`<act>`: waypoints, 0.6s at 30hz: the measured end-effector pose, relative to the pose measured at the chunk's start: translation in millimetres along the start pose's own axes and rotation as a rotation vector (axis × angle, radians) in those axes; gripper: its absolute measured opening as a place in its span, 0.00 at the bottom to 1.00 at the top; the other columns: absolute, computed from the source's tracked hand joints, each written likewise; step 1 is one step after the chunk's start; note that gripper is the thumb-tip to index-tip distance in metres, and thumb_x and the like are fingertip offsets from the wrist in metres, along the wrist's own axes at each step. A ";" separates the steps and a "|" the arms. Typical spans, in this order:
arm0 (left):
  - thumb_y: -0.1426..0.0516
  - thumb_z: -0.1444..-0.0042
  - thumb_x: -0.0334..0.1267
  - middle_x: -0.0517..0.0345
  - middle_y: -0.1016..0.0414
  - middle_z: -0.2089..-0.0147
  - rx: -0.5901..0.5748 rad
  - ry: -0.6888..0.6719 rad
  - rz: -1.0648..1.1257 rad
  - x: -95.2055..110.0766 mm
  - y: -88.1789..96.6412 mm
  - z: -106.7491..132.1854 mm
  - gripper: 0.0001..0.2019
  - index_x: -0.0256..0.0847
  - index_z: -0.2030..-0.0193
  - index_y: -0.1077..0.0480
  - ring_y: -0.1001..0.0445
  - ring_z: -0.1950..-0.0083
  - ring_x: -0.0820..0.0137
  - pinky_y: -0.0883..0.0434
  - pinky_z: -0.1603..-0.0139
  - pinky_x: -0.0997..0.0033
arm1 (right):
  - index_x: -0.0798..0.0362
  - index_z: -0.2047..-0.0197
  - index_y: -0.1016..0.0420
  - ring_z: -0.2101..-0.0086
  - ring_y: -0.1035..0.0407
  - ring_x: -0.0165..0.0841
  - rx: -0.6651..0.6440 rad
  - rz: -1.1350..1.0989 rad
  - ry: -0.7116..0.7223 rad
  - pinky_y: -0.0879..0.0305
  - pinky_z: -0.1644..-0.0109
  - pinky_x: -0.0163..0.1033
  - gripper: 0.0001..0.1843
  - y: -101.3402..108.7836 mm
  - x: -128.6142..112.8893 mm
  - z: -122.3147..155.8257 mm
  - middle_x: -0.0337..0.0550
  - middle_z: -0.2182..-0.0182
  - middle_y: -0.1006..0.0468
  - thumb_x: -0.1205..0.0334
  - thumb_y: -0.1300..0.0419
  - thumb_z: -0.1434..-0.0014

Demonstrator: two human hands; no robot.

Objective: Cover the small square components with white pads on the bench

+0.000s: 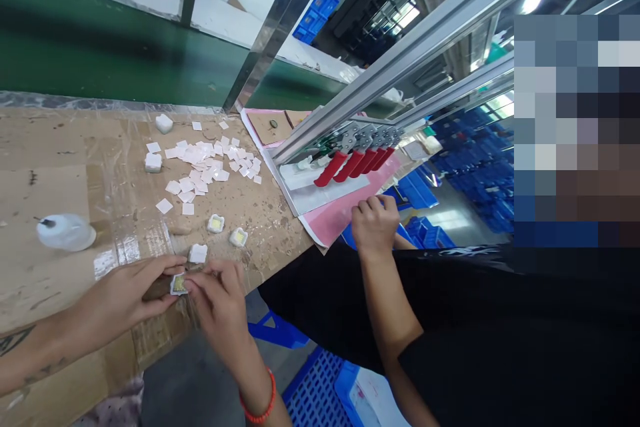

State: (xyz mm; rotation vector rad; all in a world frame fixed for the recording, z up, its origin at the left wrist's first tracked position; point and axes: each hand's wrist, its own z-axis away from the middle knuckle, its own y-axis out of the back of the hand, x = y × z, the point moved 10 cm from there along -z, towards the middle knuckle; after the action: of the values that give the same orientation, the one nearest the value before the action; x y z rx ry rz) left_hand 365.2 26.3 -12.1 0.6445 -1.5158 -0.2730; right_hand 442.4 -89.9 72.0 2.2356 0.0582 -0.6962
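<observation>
My left hand (120,295) and my right hand (217,300), which wears a red bead bracelet, meet low on the bench. Both pinch a small white square part with a yellow centre (179,284). A dark brown object (159,289) lies partly hidden under my left fingers. Just beyond them sit a white block (198,253) and two yellow-centred white parts (216,223). Farther off, a loose scatter of thin white square pieces (205,163) covers the cardboard-topped bench (60,167). A white plastic bottle (65,232) lies on its side to the left.
A co-worker's hand (375,227) rests on a pink sheet (345,207), beside a row of red-handled toggle clamps (345,167) under an aluminium frame (400,87). Blue plastic crates (315,390) stand below the bench's near edge.
</observation>
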 end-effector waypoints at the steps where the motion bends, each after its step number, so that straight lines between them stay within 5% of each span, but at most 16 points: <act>1: 0.45 0.32 0.47 0.58 0.21 0.44 -0.006 -0.004 0.006 -0.7 -1.1 0.3 0.20 0.52 0.35 0.34 0.19 0.46 0.62 0.21 0.47 0.70 | 0.42 0.58 0.23 0.64 0.31 0.33 0.069 0.001 -0.025 0.27 0.66 0.41 0.08 11.6 7.3 -0.3 0.43 0.66 0.28 0.58 0.43 0.29; 6: 0.42 0.34 0.49 0.61 0.20 0.46 -0.018 0.020 0.003 -6.4 -2.3 -0.4 0.21 0.54 0.35 0.34 0.18 0.50 0.64 0.20 0.53 0.76 | 0.40 0.59 0.20 0.63 0.33 0.39 0.305 0.103 -0.260 0.31 0.62 0.48 0.07 57.1 87.5 1.6 0.45 0.64 0.31 0.51 0.39 0.33; 10: 0.44 0.33 0.52 0.63 0.21 0.44 -0.031 0.089 0.014 -11.5 -1.9 -1.9 0.21 0.54 0.35 0.35 0.18 0.49 0.64 0.20 0.53 0.76 | 0.44 0.62 0.19 0.62 0.33 0.41 0.253 0.139 -0.331 0.32 0.59 0.50 0.13 49.4 147.0 -3.0 0.46 0.64 0.30 0.47 0.40 0.33; 18: 0.43 0.35 0.53 0.60 0.21 0.44 -0.030 0.125 0.045 -18.2 -3.4 1.0 0.22 0.52 0.37 0.34 0.18 0.48 0.62 0.20 0.57 0.78 | 0.46 0.66 0.19 0.62 0.35 0.40 0.150 0.180 -0.335 0.34 0.57 0.48 0.08 23.9 166.2 -15.2 0.45 0.66 0.29 0.54 0.34 0.37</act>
State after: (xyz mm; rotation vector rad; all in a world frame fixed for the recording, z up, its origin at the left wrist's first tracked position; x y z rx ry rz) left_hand 363.8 33.3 -29.2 0.5922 -1.4022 -0.2170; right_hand 596.6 -124.6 13.3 2.1993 -0.3674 -0.9900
